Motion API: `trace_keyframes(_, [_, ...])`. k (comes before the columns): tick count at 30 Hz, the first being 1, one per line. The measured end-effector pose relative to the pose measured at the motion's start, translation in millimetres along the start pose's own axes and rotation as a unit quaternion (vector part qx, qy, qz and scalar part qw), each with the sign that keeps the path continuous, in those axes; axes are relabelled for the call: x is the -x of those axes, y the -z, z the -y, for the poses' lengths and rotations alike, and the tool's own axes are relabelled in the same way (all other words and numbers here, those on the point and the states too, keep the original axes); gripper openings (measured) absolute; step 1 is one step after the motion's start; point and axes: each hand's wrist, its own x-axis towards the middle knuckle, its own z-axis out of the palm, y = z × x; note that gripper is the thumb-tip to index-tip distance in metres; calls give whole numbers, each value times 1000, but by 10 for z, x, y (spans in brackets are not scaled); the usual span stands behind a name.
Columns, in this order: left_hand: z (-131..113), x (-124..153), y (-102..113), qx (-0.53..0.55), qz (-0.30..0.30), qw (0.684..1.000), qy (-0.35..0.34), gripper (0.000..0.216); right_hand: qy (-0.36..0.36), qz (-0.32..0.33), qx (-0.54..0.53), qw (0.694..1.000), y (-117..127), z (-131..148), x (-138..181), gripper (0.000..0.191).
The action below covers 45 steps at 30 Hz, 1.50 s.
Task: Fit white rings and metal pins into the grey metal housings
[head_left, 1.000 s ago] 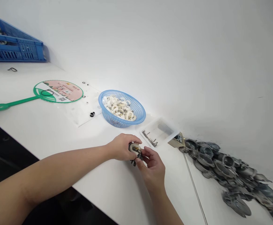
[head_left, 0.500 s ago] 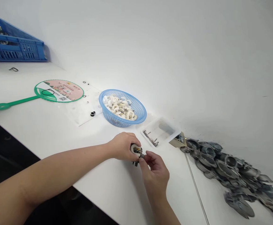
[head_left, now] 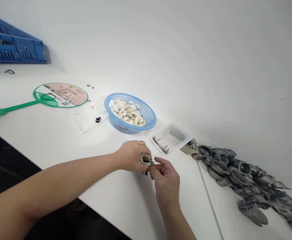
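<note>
My left hand [head_left: 132, 155] grips a small mechanical part [head_left: 146, 159] above the white table. The part has a white ring-like rim, a dark body and brass-coloured pieces inside. From the right, the thumb and fingers of my right hand [head_left: 168, 180] pinch a small dark piece at the side of this part. Fingers cover much of both, so the piece's exact kind is hidden. Just beyond my hands stands a blue plastic basket [head_left: 148, 126] full of white ring-shaped pieces. To its right is a clear tray [head_left: 178, 143] with several thin L-shaped metal pins [head_left: 161, 145].
Grey metal housings [head_left: 241, 176] lie heaped along the wall at right, near a small cardboard box [head_left: 187, 149]. A green-handled fan [head_left: 63, 95] and a small black ring part [head_left: 98, 119] lie at left. A blue crate [head_left: 18, 50] stands far left.
The view has shifted slightly. My right hand's fingers have moved a little on the small dark piece, while my left hand keeps its hold on the part.
</note>
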Motion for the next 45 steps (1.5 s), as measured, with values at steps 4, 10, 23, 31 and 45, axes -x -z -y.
trace_keyframes(4, [-25, 6, -12, -7, 2, 1000, 5, 30, -1, 6, 8, 1000, -1, 7, -38, 39])
trace_keyframes(10, [-47, 18, -38, -11, -8, 1000, 15, 31, 8, 7, -20, 1000, -18, -4, -36, 45])
trace_keyframes(23, [-43, 20, -51, -17, -21, 999, 18, 26, -14, 5, 30, 999, -44, 34, 85, 52])
trace_keyframes(31, [-44, 10, -28, 2, -13, 1000, 20, 30, 3, 10, -4, 1000, -52, 7, 74, 54])
trace_keyframes(45, [-48, 9, -9, 39, -3, 998, 52, 33, -4, 1, 6, 1000, -42, 7, 81, 53])
